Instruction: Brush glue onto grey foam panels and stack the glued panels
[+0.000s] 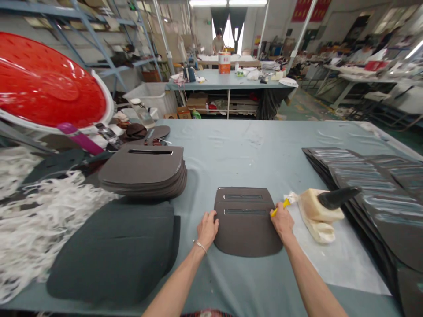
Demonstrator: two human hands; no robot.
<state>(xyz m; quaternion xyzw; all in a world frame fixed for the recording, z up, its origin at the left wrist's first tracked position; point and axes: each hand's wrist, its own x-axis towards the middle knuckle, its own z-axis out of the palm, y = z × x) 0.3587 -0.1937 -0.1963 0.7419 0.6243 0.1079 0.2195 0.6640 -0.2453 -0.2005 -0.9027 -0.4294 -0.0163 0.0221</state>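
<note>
A dark brown flat panel (246, 235) with rounded lower corners and two long slots lies on the table before me. My left hand (208, 229) has its fingers closed at the panel's left edge; a thin bracelet circles that wrist. At the right edge, my right hand (283, 221) grips a yellow-handled brush (286, 203) with a whitish, caked end, its fingers also touching the panel. Just right of it, a cream plastic container (319, 207) with a black cone-shaped spout rests on a whitish sheet (343, 264).
On the left stand a stack of brown slotted panels (142, 165), dark green pieces (115, 251) and a heap of white strips (59, 224). Overlapping dark panels with glossy bands (360, 176) cover the right side. A red basin (49, 83) leans at upper left. A person (218, 42) stands far back.
</note>
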